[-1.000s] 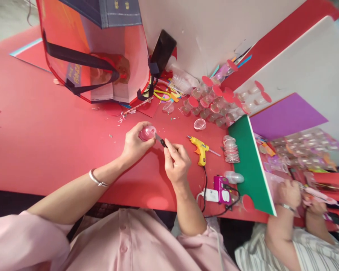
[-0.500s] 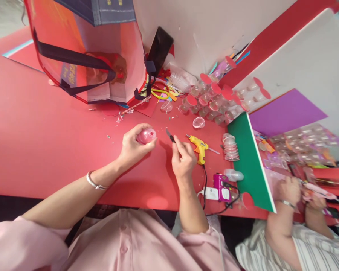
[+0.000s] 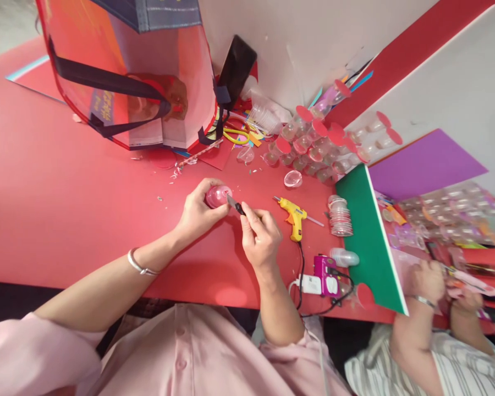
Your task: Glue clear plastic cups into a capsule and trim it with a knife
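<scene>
Wrapped around a small clear plastic cup, my left hand holds it tilted above the red table. A small hole or mark shows at the cup's end. My right hand grips a craft knife with a dark handle, its blade tip at the cup's end; whether it has gone in I cannot tell. To the right of my right hand lies a yellow hot glue gun with a glue stick at its back. Beyond it sits a clear plastic lid.
A large bag stands at the back left. Several clear cups with red discs are grouped at the back. Stacked lids and a purple power adapter sit by a green board. Behind it, a co-worker's hands hold a pink glue gun.
My right hand has moved left and brought the knife blade to the end of the cup. My left hand still holds the cup, nearly in place.
</scene>
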Demonstrator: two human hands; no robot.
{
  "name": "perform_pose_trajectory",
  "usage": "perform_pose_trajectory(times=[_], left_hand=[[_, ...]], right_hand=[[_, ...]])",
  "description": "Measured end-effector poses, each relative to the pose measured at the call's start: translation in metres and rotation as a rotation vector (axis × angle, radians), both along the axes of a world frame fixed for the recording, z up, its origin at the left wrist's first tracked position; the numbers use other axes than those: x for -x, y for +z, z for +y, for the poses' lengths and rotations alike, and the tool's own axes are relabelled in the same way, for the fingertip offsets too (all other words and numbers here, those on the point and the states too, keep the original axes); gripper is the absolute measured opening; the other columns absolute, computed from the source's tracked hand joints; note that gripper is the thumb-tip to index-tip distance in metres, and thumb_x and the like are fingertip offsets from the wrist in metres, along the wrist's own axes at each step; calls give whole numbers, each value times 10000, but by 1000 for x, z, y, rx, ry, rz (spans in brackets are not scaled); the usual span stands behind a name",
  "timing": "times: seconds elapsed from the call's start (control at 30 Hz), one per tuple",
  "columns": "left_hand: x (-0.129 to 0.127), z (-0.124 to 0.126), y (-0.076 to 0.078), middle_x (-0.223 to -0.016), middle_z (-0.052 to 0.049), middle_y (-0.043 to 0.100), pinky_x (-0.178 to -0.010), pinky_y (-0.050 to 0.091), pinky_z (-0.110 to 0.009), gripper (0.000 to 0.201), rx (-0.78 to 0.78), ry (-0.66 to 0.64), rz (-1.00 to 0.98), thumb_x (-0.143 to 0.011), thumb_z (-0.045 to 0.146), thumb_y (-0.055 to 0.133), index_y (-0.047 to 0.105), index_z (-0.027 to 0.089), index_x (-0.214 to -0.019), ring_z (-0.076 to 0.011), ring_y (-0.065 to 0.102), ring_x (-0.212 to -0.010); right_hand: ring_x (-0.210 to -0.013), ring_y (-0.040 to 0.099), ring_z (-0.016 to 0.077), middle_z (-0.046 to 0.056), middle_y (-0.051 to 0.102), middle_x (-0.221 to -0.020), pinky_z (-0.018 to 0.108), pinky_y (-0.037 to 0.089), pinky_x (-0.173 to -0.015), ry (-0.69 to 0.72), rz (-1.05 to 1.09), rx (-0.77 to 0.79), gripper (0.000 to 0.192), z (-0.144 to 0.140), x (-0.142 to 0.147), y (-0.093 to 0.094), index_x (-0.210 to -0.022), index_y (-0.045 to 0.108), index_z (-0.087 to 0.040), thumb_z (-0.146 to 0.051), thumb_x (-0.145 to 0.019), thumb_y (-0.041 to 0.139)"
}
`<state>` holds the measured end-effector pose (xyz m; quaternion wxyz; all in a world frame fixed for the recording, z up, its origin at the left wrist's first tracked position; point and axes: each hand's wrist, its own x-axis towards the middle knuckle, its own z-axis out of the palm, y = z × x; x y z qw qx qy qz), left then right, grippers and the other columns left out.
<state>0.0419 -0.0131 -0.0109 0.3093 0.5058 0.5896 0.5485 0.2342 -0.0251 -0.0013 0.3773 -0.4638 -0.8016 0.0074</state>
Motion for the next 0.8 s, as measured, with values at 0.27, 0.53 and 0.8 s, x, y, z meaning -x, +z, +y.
perform_pose_trajectory(times=[0.27, 0.53, 0.8], left_hand=[[2, 3, 3, -1113, -36, 801, -922, 601, -306, 423, 30, 94, 10, -754, 286, 731, 737, 204, -1169, -207, 737, -987], [4, 2, 0, -1109, -38, 806, -937, 600, -317, 441, 71, -22, -1, -738, 305, 768, 748, 210, -1168, -224, 750, -995], [2, 2, 3, -1069, -56, 818, -952, 614, -350, 358, 57, -31, -51, -728, 341, 764, 759, 191, -1053, -244, 764, -994]], right_hand=[[-877, 708, 146, 59, 741, -1016, 269, 565, -846, 22, 19, 14, 341, 0, -2, -2, -1375, 767, -293, -244, -1064, 637], [-877, 710, 144, 59, 749, -1003, 263, 563, -840, -3, -11, 37, 319, 0, -1, -1, -1359, 777, -292, -293, -1083, 617], [-898, 720, 150, 64, 752, -1020, 274, 575, -873, 30, 52, 31, 328, 1, -1, -2, -1367, 772, -276, -268, -1081, 612]])
